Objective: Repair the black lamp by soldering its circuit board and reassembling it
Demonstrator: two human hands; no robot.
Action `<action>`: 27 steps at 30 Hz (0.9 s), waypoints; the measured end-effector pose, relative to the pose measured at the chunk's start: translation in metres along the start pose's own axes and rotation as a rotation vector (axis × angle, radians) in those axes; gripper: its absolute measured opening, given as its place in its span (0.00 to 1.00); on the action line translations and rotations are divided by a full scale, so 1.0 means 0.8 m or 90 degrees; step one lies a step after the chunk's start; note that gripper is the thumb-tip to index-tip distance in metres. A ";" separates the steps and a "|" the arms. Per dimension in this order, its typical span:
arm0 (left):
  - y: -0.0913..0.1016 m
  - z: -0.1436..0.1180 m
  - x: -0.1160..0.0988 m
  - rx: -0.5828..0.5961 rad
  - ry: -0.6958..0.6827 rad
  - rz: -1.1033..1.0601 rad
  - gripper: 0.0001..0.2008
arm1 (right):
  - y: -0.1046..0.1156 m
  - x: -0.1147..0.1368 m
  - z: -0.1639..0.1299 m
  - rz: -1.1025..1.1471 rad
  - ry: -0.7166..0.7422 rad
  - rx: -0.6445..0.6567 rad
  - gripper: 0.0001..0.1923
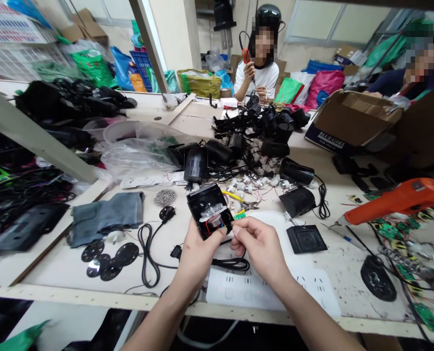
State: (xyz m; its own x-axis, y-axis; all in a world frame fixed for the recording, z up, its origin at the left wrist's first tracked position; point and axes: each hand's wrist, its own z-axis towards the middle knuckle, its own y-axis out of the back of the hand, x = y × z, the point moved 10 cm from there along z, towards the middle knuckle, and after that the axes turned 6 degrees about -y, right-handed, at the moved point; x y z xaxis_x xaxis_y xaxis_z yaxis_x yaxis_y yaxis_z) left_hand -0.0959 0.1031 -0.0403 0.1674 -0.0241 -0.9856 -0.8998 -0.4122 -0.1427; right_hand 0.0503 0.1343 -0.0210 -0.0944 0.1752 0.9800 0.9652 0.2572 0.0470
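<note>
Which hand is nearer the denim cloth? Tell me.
Left. The left hand, holding the black housing, is right of the denim cloth; the right hand is farther right, by the housing.

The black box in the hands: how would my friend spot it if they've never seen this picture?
Start at the big pale worktable and follow the two bare forearms up from the bottom. The left hand grips the open black box near the middle. Unlike the black housings behind it, it's held up, with red wire showing inside.
</note>
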 end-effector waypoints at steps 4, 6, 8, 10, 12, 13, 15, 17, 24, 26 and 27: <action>-0.011 0.001 -0.006 -0.007 0.016 -0.058 0.23 | -0.001 0.053 -0.029 -0.304 0.324 -0.101 0.13; -0.019 0.003 -0.004 0.009 0.059 -0.109 0.22 | -0.018 0.068 -0.047 -0.482 0.468 -0.104 0.17; -0.025 0.005 -0.002 0.024 0.110 -0.162 0.22 | -0.023 0.069 -0.053 -0.561 0.506 -0.087 0.19; -0.030 0.006 -0.002 0.036 0.147 -0.200 0.22 | -0.015 0.070 -0.051 -0.524 0.481 -0.080 0.18; -0.034 0.007 -0.002 0.044 0.172 -0.220 0.21 | -0.002 0.072 -0.047 -0.430 0.442 -0.085 0.15; -0.036 0.007 -0.002 0.047 0.181 -0.227 0.20 | 0.004 0.073 -0.045 -0.389 0.424 -0.086 0.15; -0.041 0.008 -0.002 0.054 0.195 -0.239 0.19 | 0.008 0.075 -0.045 -0.361 0.421 -0.082 0.15; -0.046 0.007 0.002 0.053 0.220 -0.251 0.17 | 0.002 0.077 -0.048 -0.410 0.455 -0.071 0.16; -0.054 0.002 0.023 0.042 0.318 -0.266 0.04 | -0.004 0.073 -0.059 -0.452 0.482 -0.059 0.17; -0.054 0.006 0.019 0.049 0.302 -0.251 0.05 | 0.000 0.073 -0.061 -0.432 0.459 -0.054 0.17; -0.054 0.009 0.016 0.055 0.287 -0.238 0.05 | 0.002 0.073 -0.062 -0.428 0.444 -0.051 0.17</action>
State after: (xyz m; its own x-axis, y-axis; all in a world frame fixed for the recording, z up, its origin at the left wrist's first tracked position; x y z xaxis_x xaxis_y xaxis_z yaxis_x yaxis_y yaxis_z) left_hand -0.0579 0.1267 -0.0477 0.6174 -0.2844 -0.7334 -0.7730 -0.3920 -0.4987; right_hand 0.0588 0.0979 0.0457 -0.4915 -0.5936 0.6372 0.7786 0.0282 0.6269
